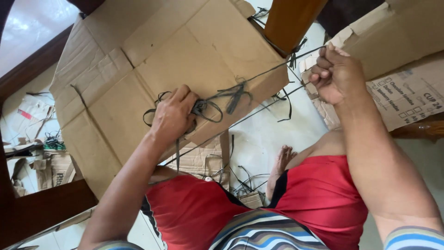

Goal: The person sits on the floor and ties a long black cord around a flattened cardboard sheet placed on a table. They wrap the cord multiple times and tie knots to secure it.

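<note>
Nearest the camera are red shorts (199, 208) and a bare foot (280, 163) on the pale floor (259, 134). Above them the left hand (173, 115) presses on a large flattened cardboard sheet (138, 74), its fingers (185, 95) clamped together on a knotted bunch of dark strap (231, 95). From those fingers the strap runs taut up and to the right to the right hand (335, 74), whose fingers (323, 62) are curled into a fist around it. Loose strap ends curl just beside the left fingers and trail off the sheet's lower edge. Right of the right fingers lies a printed cardboard box (407, 92), opened flat; no contents show. Beyond the right fingers a wooden leg (289, 21) stands at the sheet's far corner. Open floor lies between the two hands, littered with strap scraps. Left of the left fingers, well apart, more cardboard scraps (51, 169) are heaped.
</note>
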